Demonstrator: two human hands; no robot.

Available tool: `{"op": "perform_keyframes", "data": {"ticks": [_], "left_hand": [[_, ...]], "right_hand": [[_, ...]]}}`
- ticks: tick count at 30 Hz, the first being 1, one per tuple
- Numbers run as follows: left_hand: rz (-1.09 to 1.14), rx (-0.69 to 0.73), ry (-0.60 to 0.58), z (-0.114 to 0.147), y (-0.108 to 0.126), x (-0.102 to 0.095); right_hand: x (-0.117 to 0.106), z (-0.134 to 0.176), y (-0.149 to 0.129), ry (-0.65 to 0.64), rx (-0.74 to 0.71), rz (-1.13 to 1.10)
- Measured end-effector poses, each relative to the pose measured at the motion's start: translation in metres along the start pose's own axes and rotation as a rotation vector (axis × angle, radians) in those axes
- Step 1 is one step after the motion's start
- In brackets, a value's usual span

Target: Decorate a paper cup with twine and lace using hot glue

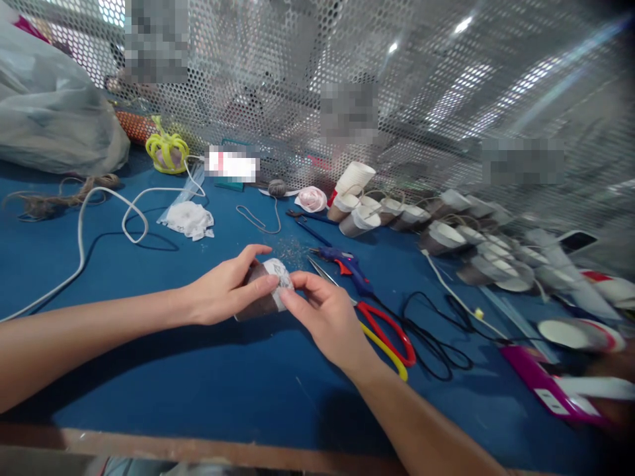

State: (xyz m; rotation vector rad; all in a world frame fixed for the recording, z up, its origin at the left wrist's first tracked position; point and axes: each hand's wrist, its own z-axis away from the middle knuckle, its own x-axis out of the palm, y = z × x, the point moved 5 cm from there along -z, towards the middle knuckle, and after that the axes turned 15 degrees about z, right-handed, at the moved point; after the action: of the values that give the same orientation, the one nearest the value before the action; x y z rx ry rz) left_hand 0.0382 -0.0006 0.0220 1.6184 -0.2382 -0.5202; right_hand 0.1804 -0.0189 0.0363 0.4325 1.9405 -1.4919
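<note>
A person's two bare hands work over a blue tabletop [198,396], holding a small brown cup [258,307] at the centre of the frame, tipped on its side with a white lace band [278,267] around its right end. The left hand [225,291] grasps the cup, its thumb laid along the near side and its fingers curled over the far side, while the right hand [330,317] has its thumb and forefinger closed on the lace at the cup's right end (whether they also grip the rim beneath cannot be told).

Just right of centre, a blue and red glue gun [342,260] lies near scissors [367,309] with one red handle and one yellow, partly behind the right hand. A black cord [449,378] loops to their right. A cluster of cups [360,223], many with twine handles, stretches from upper centre toward the right of the frame, with a pink fabric rosette [311,199] at its left. Left of centre, a pile of white lace [188,219] sits beside a looping white cord [81,239]. A pale plastic bag [49,106] fills the upper left, and a perforated metal panel [278,39] rises behind the table.
</note>
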Motion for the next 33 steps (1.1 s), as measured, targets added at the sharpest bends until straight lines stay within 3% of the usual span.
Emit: {"op": "perform_keyframes", "data": {"ticks": [3,7,12,23,27,33], "left_hand": [[0.023,-0.009,-0.014,0.000,-0.002,0.001],[0.217,-0.067,-0.023,-0.002,-0.006,0.000],[0.404,-0.186,-0.112,-0.006,-0.012,0.004],[0.271,-0.127,-0.006,-0.003,-0.010,0.006],[0.377,-0.125,0.039,-0.003,-0.013,0.007],[0.735,-0.208,0.048,-0.002,-0.020,0.012]], "right_hand": [[0.000,-0.001,0.002,0.007,0.043,-0.026],[0.000,-0.002,0.008,0.016,0.100,-0.107],[-0.005,-0.002,0.005,0.050,0.060,-0.104],[-0.007,-0.005,-0.001,0.078,0.013,0.097],[-0.009,-0.003,-0.003,0.177,-0.051,0.208],[-0.022,0.000,-0.003,0.480,-0.178,0.156]]}}
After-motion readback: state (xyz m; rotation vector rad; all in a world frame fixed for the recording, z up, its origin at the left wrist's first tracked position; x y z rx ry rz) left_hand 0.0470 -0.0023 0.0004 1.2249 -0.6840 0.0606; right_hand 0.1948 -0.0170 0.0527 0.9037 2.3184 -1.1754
